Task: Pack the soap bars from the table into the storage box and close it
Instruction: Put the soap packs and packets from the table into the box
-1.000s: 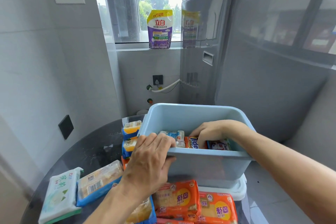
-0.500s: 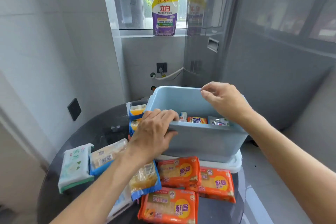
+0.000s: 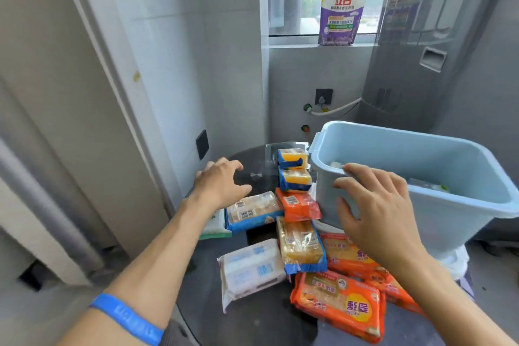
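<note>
head view: both hands now off the storage box point(image 3: 449, 213); left hand point(image 3: 222, 184) released from the near rim, right hand point(image 3: 373, 211) withdrawn from inside. placement cycle judged complete, next pick-up pending. left hand spread wide, hovering left of box above the soap bars point(image 3: 302, 244) on the table point(image 3: 261, 317), holding nothing. right hand open, fingers relaxed, in front of near box wall; contact cannot be determined. box open, partly filled.
</note>
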The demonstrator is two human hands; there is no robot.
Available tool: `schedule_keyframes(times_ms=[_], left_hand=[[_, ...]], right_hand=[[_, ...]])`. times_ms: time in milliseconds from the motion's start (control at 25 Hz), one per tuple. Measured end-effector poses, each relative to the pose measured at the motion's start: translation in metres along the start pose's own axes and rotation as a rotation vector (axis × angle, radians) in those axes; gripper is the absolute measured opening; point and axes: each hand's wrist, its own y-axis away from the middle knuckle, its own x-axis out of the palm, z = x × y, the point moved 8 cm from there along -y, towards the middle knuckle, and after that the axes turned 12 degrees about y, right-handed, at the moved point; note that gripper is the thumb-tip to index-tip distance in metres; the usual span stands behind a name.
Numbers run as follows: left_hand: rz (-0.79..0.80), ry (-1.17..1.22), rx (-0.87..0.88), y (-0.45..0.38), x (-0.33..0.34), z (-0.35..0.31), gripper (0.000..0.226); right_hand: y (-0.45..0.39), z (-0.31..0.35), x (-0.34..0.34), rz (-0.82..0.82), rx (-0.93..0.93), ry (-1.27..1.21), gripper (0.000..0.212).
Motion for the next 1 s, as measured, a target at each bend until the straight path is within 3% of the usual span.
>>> schedule_keyframes(times_ms=[120,240,320,400,480,560,760,880,1000], left_hand=[[0.277,0.072,0.050,0.014,0.022,0.002,0.049],[0.293,0.042,0.209,0.022,0.028,-0.031,0.043],[0.466,0.063,0.374,0.035,0.050,-0.065,0.060],[0.696,-0.088,0.502,0.055,0.077,-0.085,0.083],[0.626,-0.254,0.645,0.061,0.079,-0.097,0.086],[0.502,-0.255,0.790,0.068,0.069,-0.107,0.077],[0.585,-0.189,0.787,0.083,0.083,-0.104,0.095],[0.455,-0.078,0.834,0.080,0.072,-0.112,0.070],[0.362,0.202,0.720,0.069,0.050,-0.115,0.038]], right_hand=[[0.003,0.000,0.008,0.004,0.024,0.078,0.022],[0.006,0.000,0.004,-0.050,0.023,0.047,0.023],[0.012,0.001,-0.002,-0.117,-0.013,-0.038,0.022],[0.014,-0.007,-0.011,-0.177,-0.023,-0.108,0.021],[0.013,-0.030,-0.018,-0.214,0.059,-0.127,0.020],[0.014,-0.045,-0.021,-0.234,0.126,-0.125,0.021],[0.017,-0.023,-0.024,-0.273,0.018,-0.144,0.017],[0.017,-0.018,-0.028,-0.274,0.000,-0.165,0.016],[0.016,-0.022,-0.033,-0.250,0.040,-0.192,0.017]])
